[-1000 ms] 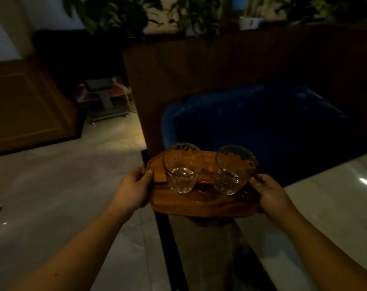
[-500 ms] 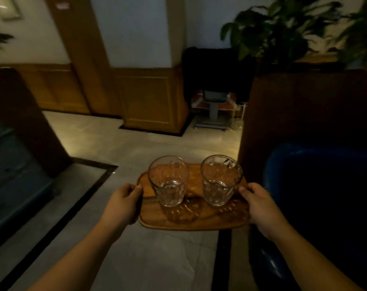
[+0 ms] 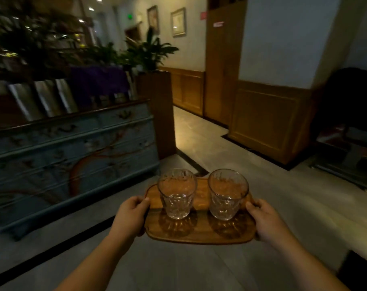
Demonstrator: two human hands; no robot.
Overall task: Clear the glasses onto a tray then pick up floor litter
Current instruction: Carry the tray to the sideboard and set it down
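Head view. Dim corridor with a grey tiled floor [image 3: 231, 143] edged by dark border strips; wood-panelled lower walls [image 3: 262, 118] on the right, two framed pictures [image 3: 178, 22] on the far wall, and a small green lit sign above the far doorway, its text too small to read. A red-lettered notice high on the wooden pillar is likewise illegible. At left stands a pale blue painted chest of drawers [image 3: 73, 148] with a branch motif, blurred; potted plants [image 3: 145, 51] rise behind it.

Left hand [image 3: 130, 215]: fingers curled closed around the left short edge of the wooden tray [image 3: 199, 234], thumb lying on the upper rim, remaining fingers wrapped beneath and out of sight.

Right hand [image 3: 266, 221]: fingers likewise closed on the right short edge, thumb on top near the base of the right glass [image 3: 227, 194], other fingers hidden under the tray.

Tray: rounded-corner, brown wood, held level in the air above the floor between both hands, in front of the person.

Containers: the left glass [image 3: 177, 193] and the right glass are clear, faceted tumblers standing upright side by side on the tray, near each other but not touching. The left glass appears to hold a little clear liquid at the bottom; whether the right glass holds any cannot be told. No brand or marking is visible on either.
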